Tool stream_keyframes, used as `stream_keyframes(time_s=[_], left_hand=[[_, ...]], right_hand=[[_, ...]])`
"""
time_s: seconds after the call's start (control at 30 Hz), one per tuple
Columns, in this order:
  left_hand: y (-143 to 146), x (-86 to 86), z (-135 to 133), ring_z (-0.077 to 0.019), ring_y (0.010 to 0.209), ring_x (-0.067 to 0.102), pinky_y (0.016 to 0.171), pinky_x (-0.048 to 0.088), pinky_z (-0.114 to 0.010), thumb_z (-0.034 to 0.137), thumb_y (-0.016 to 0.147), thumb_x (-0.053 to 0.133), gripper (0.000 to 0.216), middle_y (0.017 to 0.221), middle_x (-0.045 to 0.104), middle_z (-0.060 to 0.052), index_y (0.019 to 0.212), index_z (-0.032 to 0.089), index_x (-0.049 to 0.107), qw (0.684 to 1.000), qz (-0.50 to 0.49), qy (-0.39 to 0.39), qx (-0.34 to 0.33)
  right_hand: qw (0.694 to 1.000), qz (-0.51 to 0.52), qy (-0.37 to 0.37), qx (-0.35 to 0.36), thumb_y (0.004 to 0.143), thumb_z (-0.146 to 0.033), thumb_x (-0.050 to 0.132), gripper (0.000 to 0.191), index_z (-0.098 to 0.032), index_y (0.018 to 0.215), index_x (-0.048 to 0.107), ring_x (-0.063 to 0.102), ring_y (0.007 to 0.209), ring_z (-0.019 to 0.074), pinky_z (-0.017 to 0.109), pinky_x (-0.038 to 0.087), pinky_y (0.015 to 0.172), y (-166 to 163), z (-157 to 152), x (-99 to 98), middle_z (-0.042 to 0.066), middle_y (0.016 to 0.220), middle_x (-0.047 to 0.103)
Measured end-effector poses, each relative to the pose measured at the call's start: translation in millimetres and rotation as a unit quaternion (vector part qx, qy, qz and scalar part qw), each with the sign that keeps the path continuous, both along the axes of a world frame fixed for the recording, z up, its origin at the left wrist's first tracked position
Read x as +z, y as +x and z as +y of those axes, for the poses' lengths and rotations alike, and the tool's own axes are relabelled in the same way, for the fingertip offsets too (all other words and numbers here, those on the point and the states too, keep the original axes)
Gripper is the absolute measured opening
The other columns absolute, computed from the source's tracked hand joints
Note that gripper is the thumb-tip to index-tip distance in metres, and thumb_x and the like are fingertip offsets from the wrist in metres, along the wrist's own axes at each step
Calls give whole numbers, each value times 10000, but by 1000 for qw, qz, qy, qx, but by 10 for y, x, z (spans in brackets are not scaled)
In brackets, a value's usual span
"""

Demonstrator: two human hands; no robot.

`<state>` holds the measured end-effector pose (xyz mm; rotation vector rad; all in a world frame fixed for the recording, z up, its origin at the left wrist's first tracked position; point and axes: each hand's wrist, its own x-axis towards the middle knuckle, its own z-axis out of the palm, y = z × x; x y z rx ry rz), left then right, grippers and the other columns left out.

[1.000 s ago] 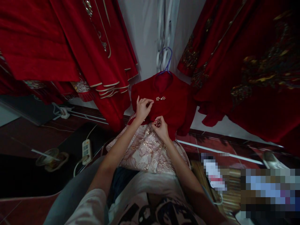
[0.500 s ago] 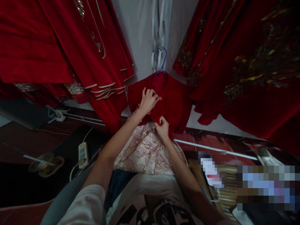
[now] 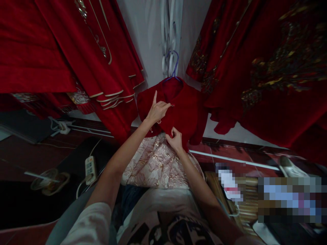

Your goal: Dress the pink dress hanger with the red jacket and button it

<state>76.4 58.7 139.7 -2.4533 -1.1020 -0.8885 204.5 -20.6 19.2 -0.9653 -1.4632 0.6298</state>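
A short red jacket point(image 3: 190, 109) hangs by its collar from a purple hanger point(image 3: 174, 69). My left hand point(image 3: 157, 111) is at its upper front, fingertips pinched together beside a small beaded ornament point(image 3: 172, 105); one finger sticks up, apart from the others. Lower down, my right hand point(image 3: 176, 139) grips the jacket's front near the hem between thumb and fingers. More bead ornaments point(image 3: 159, 121) show just under my left wrist. Below the hem, a pale pink fabric with gold floral pattern point(image 3: 163, 166) spreads across my lap.
Red embroidered garments point(image 3: 102, 68) hang at the left, and others point(image 3: 270, 102) at the right. A power strip point(image 3: 90, 170) and a plastic cup with a straw point(image 3: 47, 180) lie on a dark surface at left. A slatted wooden seat point(image 3: 246, 194) with blurred-out items is at right.
My left hand's raised finger has straightened upward, while its other fingertips stay by the beaded ornament. My right hand keeps its grip near the hem. The view has shifted slightly.
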Motion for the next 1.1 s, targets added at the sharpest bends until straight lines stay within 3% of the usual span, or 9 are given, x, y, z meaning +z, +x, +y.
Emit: stream_keyframes(time_s=[0.13, 0.27, 0.37, 0.43, 0.53, 0.63, 0.77, 0.9, 1.1], left_hand=[[-78, -6, -47, -206, 984, 617, 1187, 54, -584, 282, 963, 338, 314, 1002, 688, -60, 1110, 185, 598, 999, -37, -1, 34], [-174, -55, -95, -324, 1228, 495, 1150, 130, -612, 315, 929, 416, 390, 1251, 585, -172, 1261, 122, 479, 986, -118, -10, 119], [-216, -122, -76, -387, 1385, 293, 1139, 147, -631, 277, 862, 534, 565, 1417, 411, -220, 1375, 130, 349, 968, -175, 11, 178], [-249, -186, -16, -382, 1434, 189, 1153, 160, -615, 237, 819, 582, 690, 1487, 285, -225, 1421, 142, 259, 958, -206, 27, 198], [-366, -309, 139, -345, 1448, 181, 1166, 233, -550, 165, 773, 594, 797, 1505, 200, -259, 1440, 103, 163, 941, -266, 19, 209], [-586, -406, 324, -284, 1372, 370, 1125, 348, -488, 84, 749, 530, 771, 1457, 336, -246, 1432, 102, 172, 926, -320, -3, 199], [-920, -344, 505, -229, 1127, 604, 995, 475, -417, 57, 747, 448, 588, 1213, 629, -111, 1316, 199, 415, 920, -324, -53, 213], [-1017, -100, 550, -245, 1163, 579, 1034, 433, -420, 90, 770, 438, 455, 1195, 636, -85, 1189, 222, 554, 900, -356, -1, 252], [-834, 142, 548, -269, 1200, 547, 1040, 412, -476, 146, 813, 465, 397, 1152, 636, -69, 1193, 234, 537, 895, -399, -48, 193]], right_hand=[[997, 39, -8, 63, 812, -427, 553, 352, -209, 619, 357, 335, 523, 89, 232, 284, 515, 41, -45, 68, -50, 566, 335], [992, 122, -16, 43, 869, -566, 461, 401, -209, 689, 448, 476, 606, 121, 245, 407, 559, 8, 75, 383, -8, 643, 465], [987, 130, 4, 92, 862, -625, 443, 455, -233, 1067, 551, 586, 997, 188, 326, 511, 806, -129, 316, 716, 71, 1097, 599], [987, 102, 3, 126, 859, -697, 361, 663, -251, 1348, 405, 410, 1314, 230, 433, 406, 1038, -263, 497, 876, 90, 1403, 433], [994, 60, -34, 89, 816, -780, 325, 908, -226, 1505, 118, 30, 1471, 279, 553, 158, 1154, -447, 696, 932, 110, 1574, 96], [999, 39, -19, -12, 770, -803, 400, 1047, -200, 1516, -20, -110, 1458, 320, 607, 30, 1140, -473, 785, 842, 152, 1578, -17], [990, -31, 14, -139, 770, -776, 454, 993, -157, 1485, 149, 140, 1429, 372, 632, 123, 1106, -95, 867, 779, 239, 1498, 226], [964, -111, 35, -238, 814, -770, 370, 826, -79, 1257, 463, 456, 1237, 352, 566, 328, 1015, 574, 1003, 931, 256, 1225, 516], [929, -188, 10, -320, 891, -722, 160, 818, -50, 1076, 588, 563, 1109, 321, 515, 381, 947, 1290, 1240, 1267, 255, 1075, 594]])
